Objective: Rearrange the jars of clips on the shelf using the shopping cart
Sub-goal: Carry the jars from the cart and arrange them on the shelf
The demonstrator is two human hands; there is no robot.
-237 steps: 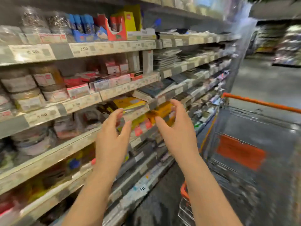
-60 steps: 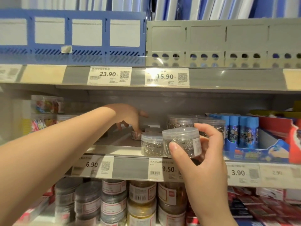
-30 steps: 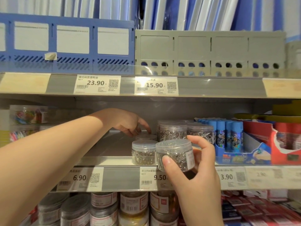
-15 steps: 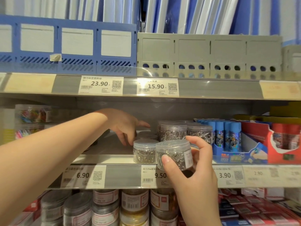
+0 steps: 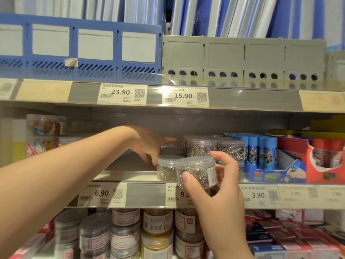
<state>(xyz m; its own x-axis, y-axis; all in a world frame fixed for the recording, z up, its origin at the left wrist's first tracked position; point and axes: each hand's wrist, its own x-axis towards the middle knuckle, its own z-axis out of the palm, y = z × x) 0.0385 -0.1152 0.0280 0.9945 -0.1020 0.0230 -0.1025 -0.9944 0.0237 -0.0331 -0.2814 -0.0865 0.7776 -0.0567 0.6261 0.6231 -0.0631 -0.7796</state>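
My right hand (image 5: 222, 195) grips a clear jar of silver clips (image 5: 196, 170) just in front of the middle shelf's edge (image 5: 143, 194), slightly tilted. Right behind it on the shelf stands a matching jar (image 5: 166, 168). My left hand (image 5: 149, 144) reaches into that shelf, its fingers pointing down against the left side of this jar and its thumb stretched over a second low jar (image 5: 170, 149) behind. Two taller jars of clips (image 5: 200, 147) stand further right. The shopping cart is out of view.
Blue glue sticks in a display box (image 5: 261, 153) stand right of the jars. Boxes of coloured clips (image 5: 44, 126) sit at the left. Blue (image 5: 80, 47) and grey (image 5: 242, 58) file trays fill the shelf above. Labelled jars (image 5: 127, 230) crowd the shelf below.
My left hand has drawn forward from the back of the shelf to the front jar's left side. My right hand keeps the same jar at the shelf edge.
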